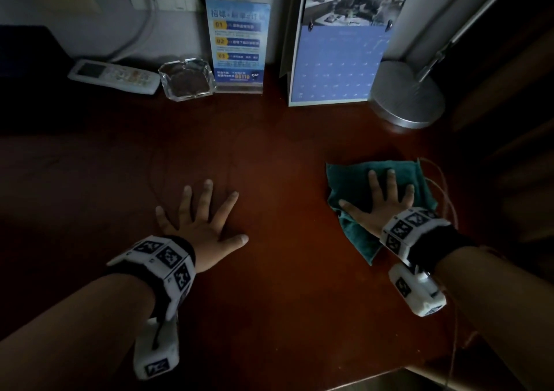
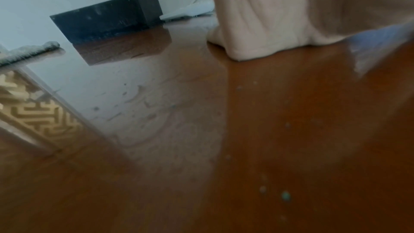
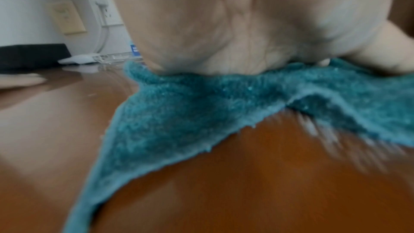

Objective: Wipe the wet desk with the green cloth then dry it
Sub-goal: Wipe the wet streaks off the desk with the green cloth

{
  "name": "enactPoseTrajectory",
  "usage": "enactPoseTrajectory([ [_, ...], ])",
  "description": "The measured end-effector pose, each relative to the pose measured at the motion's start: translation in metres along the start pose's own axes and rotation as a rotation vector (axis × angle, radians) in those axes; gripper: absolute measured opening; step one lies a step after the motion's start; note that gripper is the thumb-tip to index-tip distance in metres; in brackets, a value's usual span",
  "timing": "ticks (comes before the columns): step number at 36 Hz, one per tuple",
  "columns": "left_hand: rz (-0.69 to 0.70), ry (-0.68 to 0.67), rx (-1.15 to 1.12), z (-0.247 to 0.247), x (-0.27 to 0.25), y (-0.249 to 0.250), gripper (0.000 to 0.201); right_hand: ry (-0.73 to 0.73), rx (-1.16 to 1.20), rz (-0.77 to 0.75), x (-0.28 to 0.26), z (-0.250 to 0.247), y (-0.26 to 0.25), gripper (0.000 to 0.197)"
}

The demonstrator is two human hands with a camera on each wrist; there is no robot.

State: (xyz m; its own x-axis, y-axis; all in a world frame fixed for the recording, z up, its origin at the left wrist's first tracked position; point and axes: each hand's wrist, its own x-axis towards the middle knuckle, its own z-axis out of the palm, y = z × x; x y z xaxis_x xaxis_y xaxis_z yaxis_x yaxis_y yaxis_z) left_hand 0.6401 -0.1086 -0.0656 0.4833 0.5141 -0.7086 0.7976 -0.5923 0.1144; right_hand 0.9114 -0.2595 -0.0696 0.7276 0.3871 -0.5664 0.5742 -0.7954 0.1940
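Note:
The green cloth lies crumpled on the dark wooden desk at the right. My right hand presses flat on it with straight, spread fingers. In the right wrist view the palm bears down on the cloth, one corner trailing toward the camera. My left hand rests flat on bare desk at the middle, fingers spread, holding nothing. The left wrist view shows its palm on the glossy desk, which carries faint smears and small droplets.
Along the back stand a white remote, a glass ashtray, a blue sign holder, a desk calendar and a lamp base. A black box sits at the far left. The desk's front edge runs at lower right.

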Motion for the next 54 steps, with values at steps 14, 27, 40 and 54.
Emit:
enactPoseTrajectory([
  [14, -0.053, 0.114, 0.06, -0.002, -0.007, 0.012, 0.082, -0.074, 0.143, 0.003, -0.083, 0.061, 0.025, 0.106],
  [27, 0.235, 0.182, 0.065, 0.024, -0.017, 0.107, 0.08, -0.04, 0.156, 0.067, -0.155, 0.105, 0.04, 0.104],
  [40, 0.187, 0.032, 0.194, 0.028, -0.006, 0.119, 0.084, 0.083, 0.122, 0.021, -0.159, 0.106, 0.047, 0.103],
  [54, 0.176, -0.004, 0.188, 0.027, -0.004, 0.117, 0.084, 0.056, 0.332, 0.08, -0.111, 0.096, 0.044, 0.103],
])
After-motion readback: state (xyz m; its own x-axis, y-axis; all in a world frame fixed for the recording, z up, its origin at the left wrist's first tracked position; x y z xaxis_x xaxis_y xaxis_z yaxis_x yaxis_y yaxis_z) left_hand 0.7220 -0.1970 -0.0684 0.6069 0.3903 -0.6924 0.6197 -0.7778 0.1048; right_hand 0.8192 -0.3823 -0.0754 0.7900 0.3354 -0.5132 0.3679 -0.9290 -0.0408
